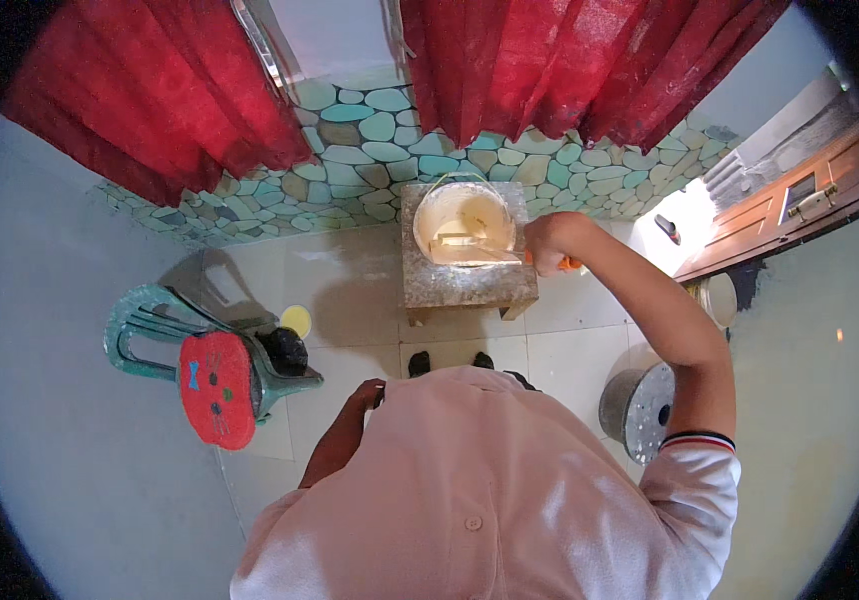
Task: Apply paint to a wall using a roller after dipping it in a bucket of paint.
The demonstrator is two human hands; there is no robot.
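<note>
My right hand (pixel 550 243) is closed round the orange handle of a flat-headed paint tool (pixel 500 252). Its pale head reaches over the near rim and into a white bucket (pixel 428 222); paint covers the head, so its exact kind is unclear. Cream-coloured paint coats the inside of the bucket, and a thin wire handle rises behind it. The bucket stands on a speckled, paint-stained small table (pixel 470 291). Down by my waist on the left is my left hand (pixel 368 394), close against my shirt, with its fingers mostly hidden.
To the left stands a green plastic chair (pixel 135 345) with a red cushion (pixel 218 392), beside a dark container (pixel 283 352) and a yellow lid (pixel 296 321). A large spool (pixel 640 412) lies at right. Red curtains (pixel 550 70) hang ahead; a wooden door (pixel 790 205) is far right.
</note>
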